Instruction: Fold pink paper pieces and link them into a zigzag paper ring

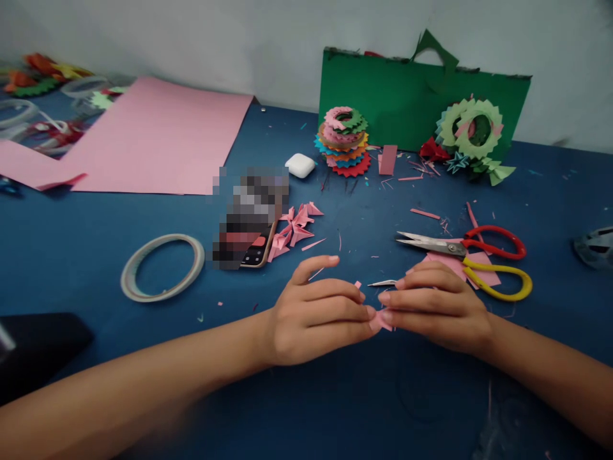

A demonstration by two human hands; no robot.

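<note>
Between my fingertips is a small piece of pink paper (pixel 384 321), mostly covered by the fingers. My left hand (pixel 320 313) pinches its left side, and my right hand (pixel 440 306) pinches its right side. Just beyond the fingers lies a thin pointed metal tool (pixel 382 283), its near end hidden by my right hand. Scissors (pixel 453 246) with one red and one yellow handle rest partly open past my right hand, on top of pink paper pieces (pixel 486 271). A cluster of folded pink paper pieces (pixel 294 227) sits beyond my left hand.
A phone (pixel 258 255), partly pixelated, and a white earbud case (pixel 300 165) lie ahead. A tape roll (pixel 127 281) is at left, near a large pink sheet (pixel 163 140). Stacked paper rings (pixel 342 144) and a green board (pixel 393 96) stand at the back. Paper scraps dot the blue table (pixel 335 409).
</note>
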